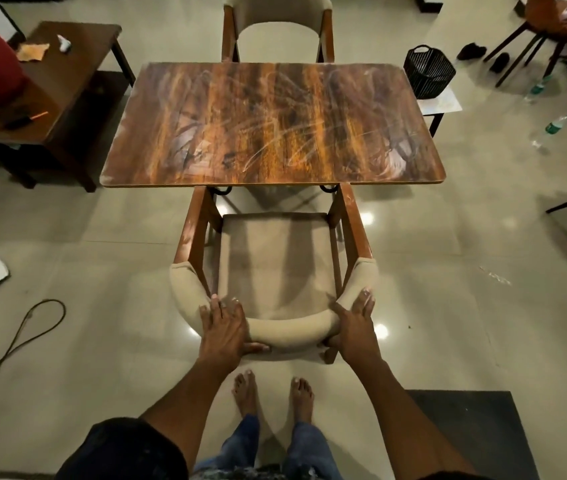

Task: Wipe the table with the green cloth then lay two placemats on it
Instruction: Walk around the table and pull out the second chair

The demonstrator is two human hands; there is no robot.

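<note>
I stand barefoot behind an armchair (275,268) with a beige padded back, both hands on its curved top rail. My left hand (223,323) lies flat over the left bend of the rail, fingers (218,306) spread forward and thumb tucked under the padding. My right hand (355,322) grips the right bend the same way, its fingers (365,299) closed over the cushion. So both hands hold the chair, not a cloth.

Ahead of my fingers, past the chair seat, is the wooden tabletop (271,126). It is bare and shows pale, streaky smears across the grain; I cannot tell whether these are wipe marks or dust. Beyond its far edge stands a second beige chair (277,26).

No green cloth and no placemats are visible anywhere. By my judgement the mats are certainly not laid, and the wiping cannot be confirmed. The chair blocks my way to the tabletop, so I am probably handling it to gain or restore access.
</note>
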